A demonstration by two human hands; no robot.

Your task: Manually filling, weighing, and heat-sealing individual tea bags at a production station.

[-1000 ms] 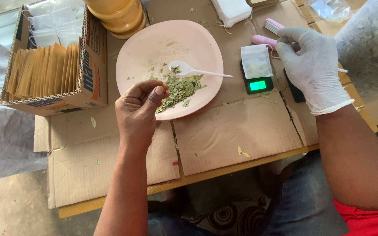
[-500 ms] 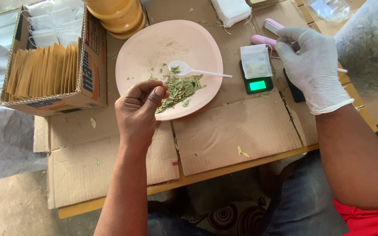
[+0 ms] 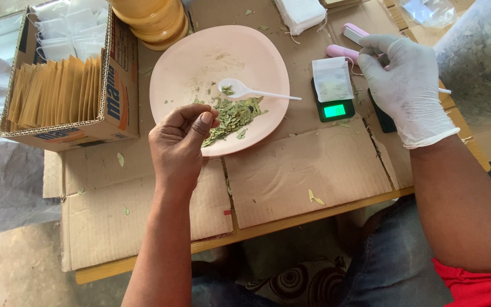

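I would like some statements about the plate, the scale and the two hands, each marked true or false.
1. The left hand is bare and pinches dried leaves at the edge of the pink plate. True.
2. The white spoon lies on the cardboard beside the plate. False: it lies on the plate.
3. A small white bag rests on the digital scale. True.
4. The right hand is bare. False: it wears a white glove.
5. The cardboard box holds brown envelopes. True.
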